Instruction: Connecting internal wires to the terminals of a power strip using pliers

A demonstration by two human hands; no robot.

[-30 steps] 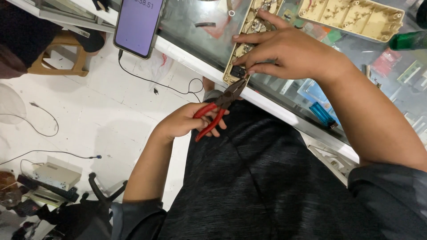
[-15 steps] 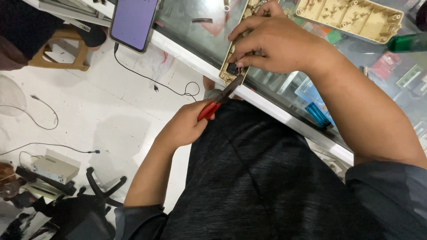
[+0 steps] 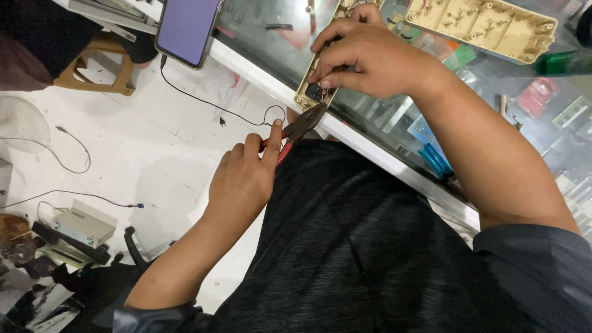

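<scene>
Head view showed left hand (image 3: 243, 179) gripping red-handled pliers (image 3: 296, 131), right hand (image 3: 364, 52) pinching the beige housing (image 3: 316, 86) over the counter (image 3: 370, 145); a slipping nose could snap its wires.

A smartphone (image 3: 188, 28) lies at the far left edge of the glass counter, its rectangular screen lit plain lilac-purple. Under the glass on the right sit small flat packages: a red one (image 3: 538, 95), a green one (image 3: 459, 57) and a blue one (image 3: 435, 160); their labels are too blurred to tell.
</scene>
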